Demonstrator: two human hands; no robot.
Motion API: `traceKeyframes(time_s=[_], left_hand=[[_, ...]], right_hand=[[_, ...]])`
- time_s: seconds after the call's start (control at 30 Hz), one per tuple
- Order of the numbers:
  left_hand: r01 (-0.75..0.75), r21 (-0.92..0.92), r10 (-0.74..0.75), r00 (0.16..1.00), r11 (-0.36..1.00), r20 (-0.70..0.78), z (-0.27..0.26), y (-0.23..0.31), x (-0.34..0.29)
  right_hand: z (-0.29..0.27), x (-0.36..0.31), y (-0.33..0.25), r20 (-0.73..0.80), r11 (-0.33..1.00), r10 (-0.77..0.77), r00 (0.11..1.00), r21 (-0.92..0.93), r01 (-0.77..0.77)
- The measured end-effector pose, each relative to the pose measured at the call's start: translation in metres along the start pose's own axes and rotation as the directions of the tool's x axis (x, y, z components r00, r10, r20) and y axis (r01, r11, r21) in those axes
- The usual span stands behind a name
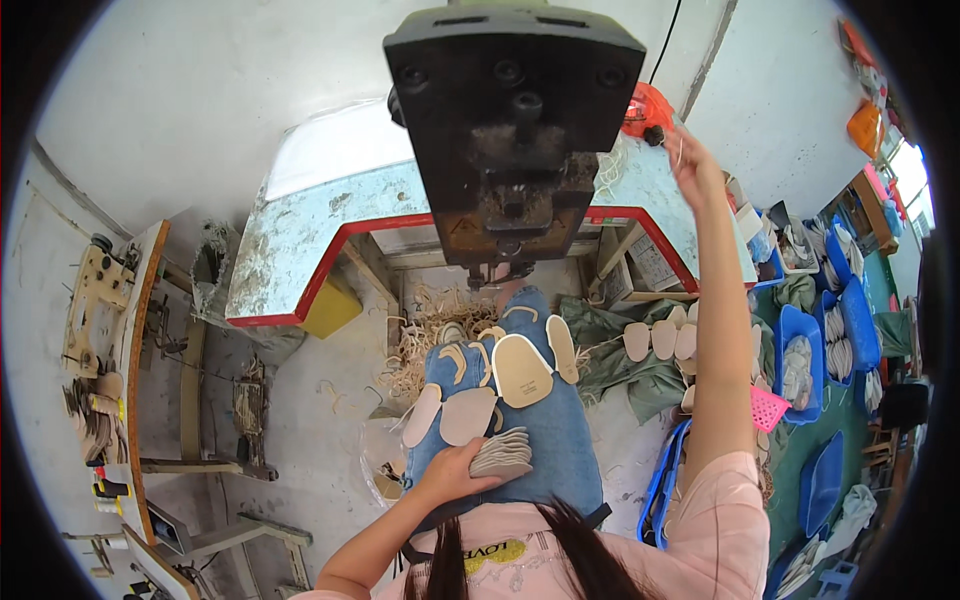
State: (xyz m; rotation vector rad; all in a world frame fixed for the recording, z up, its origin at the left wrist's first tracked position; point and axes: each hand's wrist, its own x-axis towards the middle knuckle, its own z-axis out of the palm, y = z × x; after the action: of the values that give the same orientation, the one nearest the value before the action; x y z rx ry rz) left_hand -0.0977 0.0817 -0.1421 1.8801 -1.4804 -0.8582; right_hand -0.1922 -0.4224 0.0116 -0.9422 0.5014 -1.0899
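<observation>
Head camera: the left hand [458, 474] was clamped around a stack of beige pieces [506, 453] above the denim-covered lap [567, 440]; well apart, the right hand [693, 168] was raised near a red bag [648, 108], fingers bent; I could not tell whether they gripped anything.

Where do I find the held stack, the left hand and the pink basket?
Held stack [504, 455], head view: its layered edges.
Left hand [453, 475], head view: its back.
Pink basket [768, 408], head view: side wall.
</observation>
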Motion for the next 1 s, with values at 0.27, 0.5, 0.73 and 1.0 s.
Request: traceKeyframes(time_s=[0.27, 0.5, 0.73, 1.0], left_hand=[[0.179, -0.92, -0.343, 0.938, 0.348, 0.053, -0.028, -0.007, -0.009], [-0.059, -0.998, -0.217, 0.974, 0.022, -0.062, -0.027, 0.018, 0.018], [0.18, -0.064, -0.164, 0.966, 0.982, 0.198, -0.076, 0.031, 0.011], [-0.124, -0.967, -0.389, 0.921, -0.224, -0.028, -0.083, -0.031, 0.0]], right_hand=[[0.045, -0.234, 0.119, 0.435, 0.894, 0.445, 0.783, -0.261, -0.363], [0.089, -0.323, 0.16, 0.556, 0.774, 0.494, 0.668, 0.07, -0.63], [0.13, -0.294, 0.112, 0.847, 0.849, 0.342, 0.408, -0.464, 0.252], [0.075, -0.275, 0.112, 0.303, 0.832, 0.172, 0.937, 0.465, -0.303]])
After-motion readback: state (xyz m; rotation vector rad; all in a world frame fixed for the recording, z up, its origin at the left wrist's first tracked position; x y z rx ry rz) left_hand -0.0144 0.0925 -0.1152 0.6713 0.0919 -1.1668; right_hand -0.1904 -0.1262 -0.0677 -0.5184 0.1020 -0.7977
